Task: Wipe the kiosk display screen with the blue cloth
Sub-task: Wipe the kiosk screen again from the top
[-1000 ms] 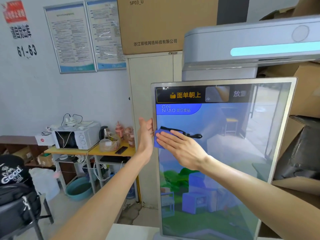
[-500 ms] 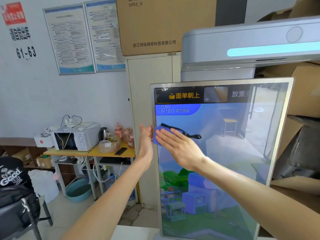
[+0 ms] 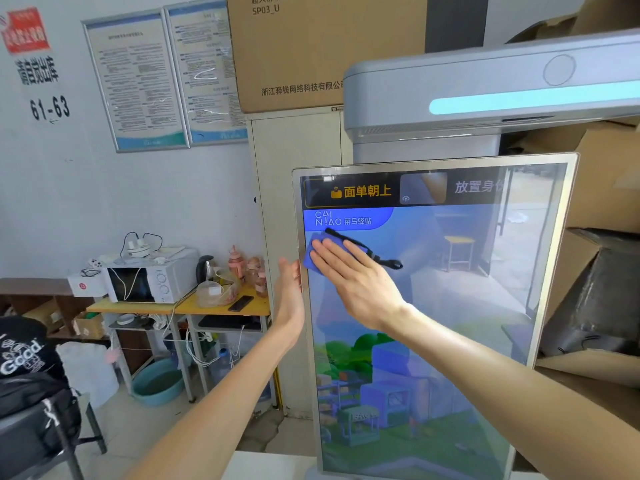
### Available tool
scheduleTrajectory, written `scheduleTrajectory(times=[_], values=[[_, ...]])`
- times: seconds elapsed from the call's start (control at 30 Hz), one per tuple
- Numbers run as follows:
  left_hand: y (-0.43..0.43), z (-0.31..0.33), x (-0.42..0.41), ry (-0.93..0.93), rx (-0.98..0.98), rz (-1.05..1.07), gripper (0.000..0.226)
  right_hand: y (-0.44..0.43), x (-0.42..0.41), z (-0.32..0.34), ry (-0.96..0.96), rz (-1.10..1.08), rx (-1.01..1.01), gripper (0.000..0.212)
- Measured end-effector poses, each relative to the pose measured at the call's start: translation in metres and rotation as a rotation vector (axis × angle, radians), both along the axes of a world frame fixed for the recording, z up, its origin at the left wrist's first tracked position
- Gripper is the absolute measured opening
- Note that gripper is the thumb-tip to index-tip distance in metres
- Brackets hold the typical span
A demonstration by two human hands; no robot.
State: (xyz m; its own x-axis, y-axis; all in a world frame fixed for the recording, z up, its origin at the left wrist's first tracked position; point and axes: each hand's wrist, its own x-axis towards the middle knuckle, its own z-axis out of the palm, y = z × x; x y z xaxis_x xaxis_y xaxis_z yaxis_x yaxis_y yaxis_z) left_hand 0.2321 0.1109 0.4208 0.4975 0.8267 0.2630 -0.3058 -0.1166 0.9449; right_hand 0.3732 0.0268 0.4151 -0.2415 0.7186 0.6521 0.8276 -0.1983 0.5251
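The kiosk display screen (image 3: 450, 323) stands upright in a silver frame and shows a bright cartoon scene under a dark banner. My right hand (image 3: 353, 275) presses a blue cloth (image 3: 310, 259) flat against the upper left of the glass with straight fingers. A black strap (image 3: 377, 259) trails from the cloth to the right. My left hand (image 3: 290, 292) rests against the screen's left frame edge, palm toward the frame. How its fingers lie behind the edge is hidden.
A grey scanner head (image 3: 485, 95) with a lit cyan bar overhangs the screen. Cardboard boxes (image 3: 602, 188) crowd the right side. A yellow table (image 3: 194, 306) at left holds a microwave (image 3: 145, 280), kettle and bottles. A basin (image 3: 159, 382) sits on the floor beneath it.
My right hand and the cloth have shifted slightly up and left on the glass, closer to the frame edge. The left hand stays on the frame.
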Motion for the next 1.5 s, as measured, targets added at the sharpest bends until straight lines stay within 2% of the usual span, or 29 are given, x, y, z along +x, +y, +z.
scheduleTrajectory(times=[0.1, 0.2, 0.27, 0.37, 0.47, 0.57, 0.67, 0.73, 0.83, 0.9, 1.0, 1.13, 1.27, 1.37, 1.5], values=[[0.000, -0.003, -0.001, 0.021, 0.029, 0.000, 0.064, -0.012, 0.005, -0.033, -0.067, 0.019, -0.093, 0.075], [-0.004, 0.000, -0.002, 0.025, 0.045, 0.022, 0.051, -0.025, 0.008, -0.045, -0.136, 0.020, -0.195, 0.073], [-0.005, -0.002, -0.002, 0.017, 0.052, 0.030, 0.052, -0.026, 0.011, -0.033, -0.138, 0.019, -0.169, 0.075], [-0.010, -0.002, -0.003, 0.006, 0.035, 0.032, 0.060, -0.024, 0.016, 0.004, -0.036, 0.012, -0.001, 0.076], [-0.015, -0.006, 0.000, -0.022, 0.049, 0.059, 0.053, -0.023, 0.019, 0.029, 0.015, -0.015, 0.097, 0.074], [-0.019, -0.010, 0.003, -0.026, 0.111, 0.100, 0.047, -0.024, 0.022, 0.020, -0.005, -0.011, 0.095, 0.074], [-0.020, -0.018, 0.003, 0.030, 0.204, 0.121, 0.045, -0.032, 0.028, -0.010, -0.073, 0.023, 0.007, 0.080], [-0.024, -0.025, 0.002, 0.107, 0.313, 0.169, 0.054, -0.042, 0.033, -0.030, -0.135, 0.020, -0.094, 0.084], [-0.033, -0.032, 0.001, 0.294, 0.705, 0.329, 0.061, -0.053, 0.043, -0.037, -0.191, 0.017, -0.135, 0.080], [-0.036, -0.035, 0.003, 0.389, 0.931, 0.360, 0.057, -0.056, 0.048, -0.026, -0.160, 0.020, -0.066, 0.078], [-0.039, -0.034, 0.010, 0.459, 1.064, 0.354, 0.057, -0.058, 0.051, 0.001, -0.050, 0.000, 0.080, 0.071], [-0.048, -0.035, 0.020, 0.477, 1.059, 0.363, 0.056, -0.058, 0.053, 0.001, -0.019, -0.009, 0.125, 0.071], [-0.051, -0.038, 0.024, 0.509, 1.062, 0.380, 0.056, -0.070, 0.065, -0.028, -0.073, 0.017, -0.002, 0.083], [-0.050, -0.037, 0.024, 0.524, 1.064, 0.389, 0.056, -0.084, 0.076, -0.038, -0.158, 0.018, -0.094, 0.084], [-0.052, -0.040, 0.029, 0.579, 1.081, 0.449, 0.055, -0.096, 0.089, -0.010, -0.130, 0.009, -0.013, 0.081]])
